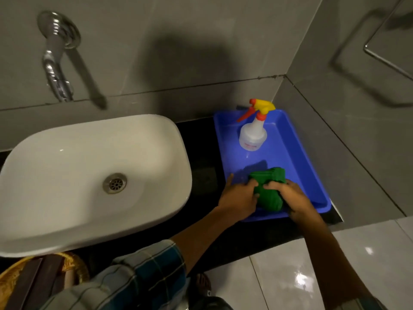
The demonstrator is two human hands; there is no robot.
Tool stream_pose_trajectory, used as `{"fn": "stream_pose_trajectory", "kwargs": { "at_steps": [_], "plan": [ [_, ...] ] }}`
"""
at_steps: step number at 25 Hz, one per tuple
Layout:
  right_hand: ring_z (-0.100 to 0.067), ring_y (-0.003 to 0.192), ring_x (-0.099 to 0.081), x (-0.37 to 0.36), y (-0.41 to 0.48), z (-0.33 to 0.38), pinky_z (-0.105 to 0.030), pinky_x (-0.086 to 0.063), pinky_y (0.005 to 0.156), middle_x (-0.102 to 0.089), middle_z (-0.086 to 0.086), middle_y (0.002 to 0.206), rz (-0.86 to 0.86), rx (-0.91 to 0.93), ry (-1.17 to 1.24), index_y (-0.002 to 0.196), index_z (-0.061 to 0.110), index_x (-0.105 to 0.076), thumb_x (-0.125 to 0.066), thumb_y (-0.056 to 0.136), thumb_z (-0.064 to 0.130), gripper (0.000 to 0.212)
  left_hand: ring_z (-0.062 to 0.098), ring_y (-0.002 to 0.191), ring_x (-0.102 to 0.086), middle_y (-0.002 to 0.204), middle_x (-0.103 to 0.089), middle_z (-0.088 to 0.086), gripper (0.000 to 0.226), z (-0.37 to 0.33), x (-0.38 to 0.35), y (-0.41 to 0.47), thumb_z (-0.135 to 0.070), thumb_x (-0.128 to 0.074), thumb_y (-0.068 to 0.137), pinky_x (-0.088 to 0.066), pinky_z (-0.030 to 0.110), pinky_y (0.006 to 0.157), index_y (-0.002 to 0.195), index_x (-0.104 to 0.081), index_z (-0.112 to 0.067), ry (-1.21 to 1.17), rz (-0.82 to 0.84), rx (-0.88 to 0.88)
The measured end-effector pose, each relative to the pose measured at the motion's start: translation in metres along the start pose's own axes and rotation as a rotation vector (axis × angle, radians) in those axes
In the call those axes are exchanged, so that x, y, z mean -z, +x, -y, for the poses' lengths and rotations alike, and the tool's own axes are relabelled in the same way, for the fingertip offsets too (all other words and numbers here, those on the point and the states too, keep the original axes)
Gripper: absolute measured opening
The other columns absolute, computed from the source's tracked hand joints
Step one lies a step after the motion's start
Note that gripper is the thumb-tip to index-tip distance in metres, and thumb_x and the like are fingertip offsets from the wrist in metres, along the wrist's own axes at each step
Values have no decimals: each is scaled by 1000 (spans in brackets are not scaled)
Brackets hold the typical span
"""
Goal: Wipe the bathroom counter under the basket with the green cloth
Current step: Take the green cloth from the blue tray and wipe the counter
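A blue plastic basket, shallow like a tray, sits on the black counter in the right corner. A folded green cloth lies in its near end. My left hand grips the cloth's left side, with the index finger stretched out on the basket floor. My right hand grips the cloth's right side over the basket's front rim. A white spray bottle with a yellow and orange trigger stands upright in the basket's far end.
A white basin fills the counter's left half, under a chrome wall tap. Grey tiled walls close in behind and to the right. A chrome rail is on the right wall. White floor tiles lie below.
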State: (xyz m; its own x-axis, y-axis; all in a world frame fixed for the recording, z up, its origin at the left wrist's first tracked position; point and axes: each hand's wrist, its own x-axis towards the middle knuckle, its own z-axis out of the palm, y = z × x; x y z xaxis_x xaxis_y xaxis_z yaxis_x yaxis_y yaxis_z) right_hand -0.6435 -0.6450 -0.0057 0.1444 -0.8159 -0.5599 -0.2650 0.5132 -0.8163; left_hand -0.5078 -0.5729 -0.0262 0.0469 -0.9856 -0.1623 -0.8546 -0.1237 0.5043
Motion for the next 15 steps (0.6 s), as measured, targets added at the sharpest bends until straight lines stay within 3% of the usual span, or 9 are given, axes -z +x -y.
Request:
{"fn": "stream_pose_trajectory", "kwargs": {
  "at_steps": [3, 5, 7, 9, 12, 15],
  "plan": [
    [-25, 78, -69, -29, -57, 15, -34, -59, 64, -73, -11, 91, 149, 70, 226, 106, 8, -66, -54, 71, 0, 38, 29, 99, -66, 109, -69, 8, 44, 20, 41, -55, -44, -55, 85, -46, 38, 97, 121, -48, -20, -409, -332, 41],
    [-22, 82, -68, -64, -103, 17, -32, -60, 63, -72, -6, 90, 276, 148, 242, 107, 13, -62, -45, 68, -8, 47, 21, 89, -69, 105, -69, 4, 54, 45, 69, -115, -35, -70, 79, -55, 35, 84, 125, -44, -25, -771, -340, 123],
    [-21, 85, -70, -113, -153, 3, -32, -60, 68, -74, -6, 93, 459, 194, 256, 110, 14, -59, -44, 67, -12, 52, 20, 88, -68, 106, -69, 10, 58, 82, 87, -192, -23, -74, 79, -57, 36, 82, 127, -43, -27, -1053, -320, 218],
    [-27, 93, -70, -167, -198, -26, -42, -58, 76, -72, -10, 104, 560, 204, 172, 115, 17, -56, -52, 74, -10, 50, 21, 91, -69, 107, -70, 12, 57, 114, 94, -280, -20, -76, 74, -58, 38, 80, 123, -48, -31, -1107, -456, 303],
    [-29, 97, -65, -266, -267, -80, -45, -56, 78, -62, -11, 112, 598, 256, -152, 121, 23, -47, -66, 81, 2, 49, 3, 80, -67, 98, -66, -2, 54, 166, 93, -407, -11, -77, 72, -54, 21, 70, 116, -50, -28, -1030, -766, 430],
    [-22, 110, -54, -342, -322, -130, -33, -47, 92, -50, -3, 122, 659, 652, -519, 129, 25, -43, -68, 83, 15, 53, 2, 80, -66, 109, -60, -8, 41, 205, 85, -497, -5, -72, 79, -56, 22, 71, 105, -53, -30, -912, -913, 645]
  ]
}}
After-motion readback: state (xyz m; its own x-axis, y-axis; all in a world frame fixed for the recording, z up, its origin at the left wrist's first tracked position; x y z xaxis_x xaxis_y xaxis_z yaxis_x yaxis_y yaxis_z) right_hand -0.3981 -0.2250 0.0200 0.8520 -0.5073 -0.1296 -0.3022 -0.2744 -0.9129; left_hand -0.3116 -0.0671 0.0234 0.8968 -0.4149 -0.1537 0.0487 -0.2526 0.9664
